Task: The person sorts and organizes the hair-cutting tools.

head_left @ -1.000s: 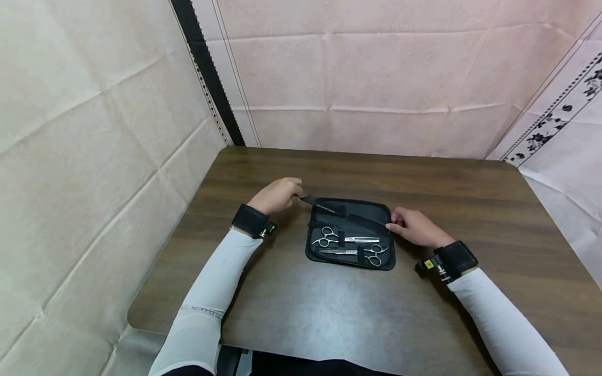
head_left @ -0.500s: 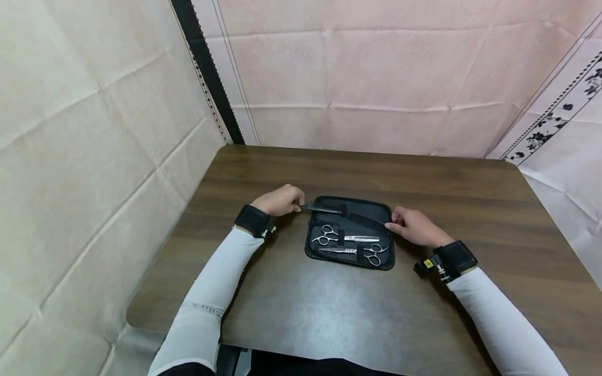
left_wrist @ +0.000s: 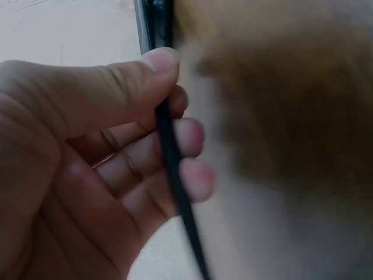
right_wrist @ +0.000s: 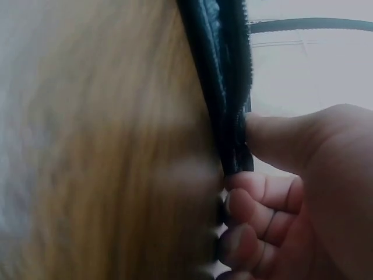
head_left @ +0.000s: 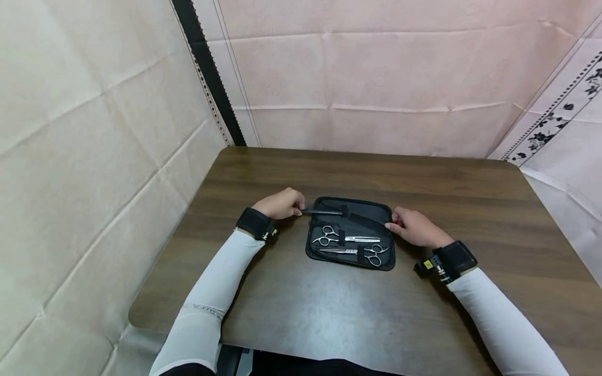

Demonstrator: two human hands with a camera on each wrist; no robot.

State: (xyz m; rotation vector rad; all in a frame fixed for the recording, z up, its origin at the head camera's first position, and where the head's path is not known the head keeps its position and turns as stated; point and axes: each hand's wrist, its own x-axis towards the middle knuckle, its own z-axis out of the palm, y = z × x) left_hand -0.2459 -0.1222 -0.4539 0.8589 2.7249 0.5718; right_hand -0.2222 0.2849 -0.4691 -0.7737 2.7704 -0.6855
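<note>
My left hand [head_left: 283, 203] pinches the left end of a slim black comb [head_left: 322, 212] between thumb and fingers. In the left wrist view, the narrow dark comb [left_wrist: 169, 140] runs past the fingertips. Its body passes through an elastic loop in an unfolded black zip case [head_left: 367, 207], slanting toward the case's right edge. On that edge, my right hand [head_left: 414, 226] grips the rim. The right wrist view has the zippered edge [right_wrist: 236, 140] between thumb and curled fingers. Two silver scissors lie strapped below the comb: thinning scissors [head_left: 362, 239] and a second pair [head_left: 338, 251].
The case lies on a brown wood-grain table [head_left: 301, 308]. A pale cloth wall [head_left: 376, 78] rises behind the far edge, and another cloth [head_left: 94, 156] hangs along the left. Both wrists wear black camera bands.
My left hand has come down toward the near side, bringing the comb's left end lower and more level. The right hand keeps its grip on the case edge.
</note>
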